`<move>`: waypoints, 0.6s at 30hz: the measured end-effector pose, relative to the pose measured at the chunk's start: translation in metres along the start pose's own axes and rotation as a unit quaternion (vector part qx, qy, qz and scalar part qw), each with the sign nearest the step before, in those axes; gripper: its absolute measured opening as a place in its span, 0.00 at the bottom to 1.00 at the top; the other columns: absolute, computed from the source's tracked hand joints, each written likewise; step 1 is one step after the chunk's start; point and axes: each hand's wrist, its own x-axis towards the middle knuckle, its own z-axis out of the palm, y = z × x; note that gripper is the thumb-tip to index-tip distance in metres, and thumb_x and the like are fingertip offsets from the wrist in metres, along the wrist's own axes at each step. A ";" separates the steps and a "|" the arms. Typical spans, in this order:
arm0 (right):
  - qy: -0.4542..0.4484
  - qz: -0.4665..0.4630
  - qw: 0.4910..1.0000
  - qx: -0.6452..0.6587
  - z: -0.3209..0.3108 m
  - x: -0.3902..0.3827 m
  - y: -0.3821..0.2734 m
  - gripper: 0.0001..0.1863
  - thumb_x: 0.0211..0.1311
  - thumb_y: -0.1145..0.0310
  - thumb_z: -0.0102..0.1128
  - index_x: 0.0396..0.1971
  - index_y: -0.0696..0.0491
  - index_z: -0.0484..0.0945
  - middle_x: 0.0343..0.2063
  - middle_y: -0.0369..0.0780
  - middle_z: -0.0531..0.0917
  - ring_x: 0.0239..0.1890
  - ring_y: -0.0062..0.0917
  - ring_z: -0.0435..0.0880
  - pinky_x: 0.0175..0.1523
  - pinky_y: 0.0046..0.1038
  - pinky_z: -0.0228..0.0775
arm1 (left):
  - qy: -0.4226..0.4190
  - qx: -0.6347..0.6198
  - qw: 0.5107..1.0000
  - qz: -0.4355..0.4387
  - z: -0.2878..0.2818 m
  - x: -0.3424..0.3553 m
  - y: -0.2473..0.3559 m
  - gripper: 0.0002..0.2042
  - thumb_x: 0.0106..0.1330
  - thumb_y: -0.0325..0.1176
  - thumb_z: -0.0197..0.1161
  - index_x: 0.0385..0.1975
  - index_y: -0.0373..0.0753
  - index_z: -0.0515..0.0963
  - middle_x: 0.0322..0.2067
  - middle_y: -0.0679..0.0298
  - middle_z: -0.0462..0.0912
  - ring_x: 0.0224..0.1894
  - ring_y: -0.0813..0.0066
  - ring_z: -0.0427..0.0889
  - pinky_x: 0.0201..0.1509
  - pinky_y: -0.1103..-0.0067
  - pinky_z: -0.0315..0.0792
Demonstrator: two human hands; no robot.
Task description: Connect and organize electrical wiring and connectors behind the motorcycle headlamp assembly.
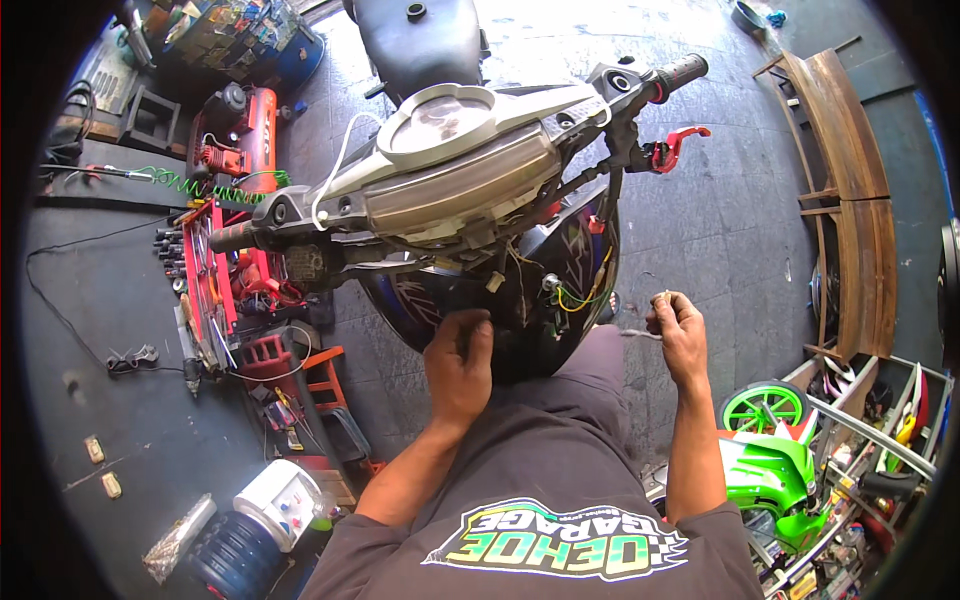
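Note:
In front of me stands a motorcycle's front end, with a grey handlebar cover [345,195] and a smoky headlight lens [465,185]. Below it is the glossy black front panel [520,345], where loose wires [580,303] and a small pale connector [495,283] hang. My left hand [460,370] is against or just before this panel, fingers loosely curled, thumb apart, with nothing visible in it. Off to the right of the panel, my right hand [682,335] is closed in a pinch. A tiny pale thing shows at its fingertips, too small to name; a greyish strand sticks out beside the fingers.
A red lever [678,148] juts from the right handlebar. At left are a red tool tray [205,265], a red compressor [262,140] and a water dispenser [278,505]. A wooden bench [862,200] stands at right, above green bodywork [770,470] and a parts rack.

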 end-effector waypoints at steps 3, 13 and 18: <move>0.018 -0.013 0.997 -0.078 0.007 0.020 0.023 0.11 0.73 0.63 0.55 0.38 0.56 0.79 0.26 0.32 0.80 0.28 0.14 0.76 0.35 0.21 0.70 | 0.063 -0.064 0.996 0.012 0.002 0.015 -0.001 0.10 0.70 0.31 0.63 0.44 0.32 0.78 0.31 0.64 0.82 0.32 0.81 0.78 0.39 0.81 0.73; 0.148 -0.195 0.945 -0.215 0.035 0.029 0.022 0.16 0.66 0.69 0.61 0.50 0.62 0.79 0.42 0.50 0.84 0.45 0.38 0.85 0.51 0.33 0.76 | 0.059 -0.040 0.997 0.018 0.021 0.036 0.013 0.11 0.68 0.33 0.67 0.41 0.32 0.79 0.29 0.63 0.83 0.30 0.81 0.78 0.37 0.80 0.73; 0.101 -0.210 0.971 -0.057 0.075 0.002 -0.037 0.11 0.66 0.72 0.60 0.44 0.61 0.81 0.36 0.46 0.86 0.39 0.30 0.86 0.44 0.30 0.78 | 0.067 0.008 0.995 0.077 0.027 0.029 0.020 0.09 0.68 0.34 0.67 0.34 0.33 0.81 0.26 0.62 0.83 0.27 0.80 0.78 0.35 0.79 0.72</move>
